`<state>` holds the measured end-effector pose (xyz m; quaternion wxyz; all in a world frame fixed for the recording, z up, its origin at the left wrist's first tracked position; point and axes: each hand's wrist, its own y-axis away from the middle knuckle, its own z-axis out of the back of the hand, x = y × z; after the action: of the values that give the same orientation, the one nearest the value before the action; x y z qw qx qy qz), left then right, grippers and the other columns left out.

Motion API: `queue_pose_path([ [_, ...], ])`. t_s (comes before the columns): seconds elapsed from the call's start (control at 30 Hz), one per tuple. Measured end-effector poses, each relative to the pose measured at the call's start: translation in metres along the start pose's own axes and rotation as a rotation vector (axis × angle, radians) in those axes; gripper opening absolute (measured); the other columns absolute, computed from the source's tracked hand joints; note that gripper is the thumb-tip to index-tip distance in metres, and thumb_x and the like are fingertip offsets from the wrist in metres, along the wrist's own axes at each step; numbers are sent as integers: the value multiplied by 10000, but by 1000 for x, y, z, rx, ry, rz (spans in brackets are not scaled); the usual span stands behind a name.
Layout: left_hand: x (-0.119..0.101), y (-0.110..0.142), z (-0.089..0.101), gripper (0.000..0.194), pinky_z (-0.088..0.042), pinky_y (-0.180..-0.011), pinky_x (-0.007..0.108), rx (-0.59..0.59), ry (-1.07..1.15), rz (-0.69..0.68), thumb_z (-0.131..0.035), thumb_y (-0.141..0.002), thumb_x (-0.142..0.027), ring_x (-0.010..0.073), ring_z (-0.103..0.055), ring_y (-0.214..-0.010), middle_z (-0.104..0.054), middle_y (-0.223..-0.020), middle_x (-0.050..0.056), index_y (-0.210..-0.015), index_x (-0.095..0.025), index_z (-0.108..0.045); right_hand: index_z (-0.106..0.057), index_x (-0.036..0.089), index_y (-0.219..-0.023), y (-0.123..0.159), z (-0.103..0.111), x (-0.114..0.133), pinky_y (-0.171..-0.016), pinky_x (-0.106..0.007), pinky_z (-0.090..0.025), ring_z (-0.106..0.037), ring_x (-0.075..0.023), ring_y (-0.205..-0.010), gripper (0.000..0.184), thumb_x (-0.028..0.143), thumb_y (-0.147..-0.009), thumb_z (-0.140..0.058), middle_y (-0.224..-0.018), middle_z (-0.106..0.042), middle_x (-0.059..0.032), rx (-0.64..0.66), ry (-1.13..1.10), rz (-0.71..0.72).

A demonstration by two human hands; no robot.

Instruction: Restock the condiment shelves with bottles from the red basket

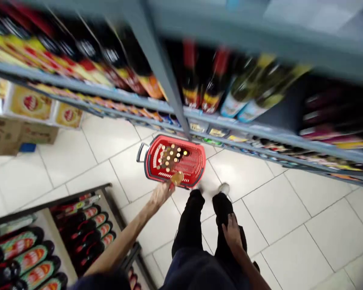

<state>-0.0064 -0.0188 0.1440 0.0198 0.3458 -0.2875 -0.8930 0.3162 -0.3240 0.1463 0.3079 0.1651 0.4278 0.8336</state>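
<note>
My left hand (161,193) reaches out over the near rim of a red shopping basket (201,155) on the floor. Its fingers are closed round the red end of what looks like a bottle (177,178), its wide amber part turned away from me. Inside the basket, several dark bottles (171,155) with pale caps stand grouped at the left; one cap (185,153) is yellow. The basket's black handle (140,153) sticks out on the left. My right hand (232,233) lies against my thigh, fingers stretched out and holding nothing.
Tall grey shelves (160,60) with rows of bottles run along the far side. Lower left stands a display rack (105,193) of dark labelled bottles. Cardboard boxes (33,133) are stacked at the left. My shoe (224,189) is near the basket on the tiled floor (266,205).
</note>
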Motion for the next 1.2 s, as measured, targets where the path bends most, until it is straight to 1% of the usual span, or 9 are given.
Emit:
queue_pose_path([
  [0.1,-74,59,77,154,-330,-531,246,143,-46,-111,-613,-779,-200,136,-528,-463,-584,-534,4,-630,-211,-576,-473,239,-1558,46,48,67,-1211,-535,-427,-462,-364,-1491,700,484,-912,-585,-1627,-452,-137,-21,-298,348],
  [0.17,-125,100,115,117,-355,-569,256,223,-74,-118,-602,-786,-198,157,-580,-524,-635,-597,18,-670,-210,-592,-349,375,-1618,84,85,112,-1230,-558,-412,-412,-360,-1524,864,478,-850,-730,-1662,-412,-72,-100,-408,532],
  [0.27,-202,156,155,134,-369,-579,264,245,5,-183,-611,-809,-244,157,-556,-532,-633,-592,8,-679,-212,-605,-229,362,-1656,137,138,157,-1258,-648,-323,-375,-389,-1539,1053,391,-790,-827,-1673,-381,-123,-327,-432,711],
  [0.4,-292,217,187,118,-419,-628,269,183,152,-390,-633,-824,-262,152,-572,-591,-678,-665,14,-728,-202,-666,-455,208,-1509,187,203,160,-1174,-613,-452,-619,-360,-1325,756,335,-836,-774,-1406,-634,-195,-570,-553,826],
  [0.5,-343,252,195,229,-452,-635,255,220,319,-530,-691,-848,-344,136,-560,-599,-681,-717,5,-1008,-191,-747,-437,185,-1468,233,247,133,-1042,-483,-579,-688,-312,-1204,795,357,-793,-819,-1355,-652,-189,-561,-790,779],
  [0.63,-395,292,172,419,-504,-675,237,230,551,-504,-599,-945,-462,155,-648,-769,-745,-954,67,-1218,-169,-723,-348,221,-1449,314,304,83,-989,-457,-597,-719,-254,-1095,817,413,-806,-815,-1288,-682,-143,-421,-1168,712],
  [0.8,-440,372,87,651,-588,-807,310,472,713,-461,-523,-956,-683,254,-692,-1095,-700,-1321,177,-1287,-151,-697,-501,225,-1348,397,349,-4,-821,-453,-647,-762,-271,-916,682,631,-832,-686,-1245,-719,-133,-221,-1641,812],
  [1.0,-490,487,6,844,-618,-856,371,669,836,-340,-582,-878,-778,306,-674,-1206,-561,-1520,202,-1489,-198,-552,-613,185,-1308,447,343,-111,-843,-472,-640,-754,-310,-972,643,618,-834,-645,-1147,-764,-130,-379,-1799,745],
  [1.2,-524,523,-36,822,-483,-1133,399,881,717,-477,-825,-787,-592,294,-614,-1290,-632,-1425,156,-1453,-183,-568,-573,207,-1362,467,328,-174,-933,-408,-615,-711,-284,-1088,632,566,-853,-683,-1254,-724,-113,-437,-1656,730],
])
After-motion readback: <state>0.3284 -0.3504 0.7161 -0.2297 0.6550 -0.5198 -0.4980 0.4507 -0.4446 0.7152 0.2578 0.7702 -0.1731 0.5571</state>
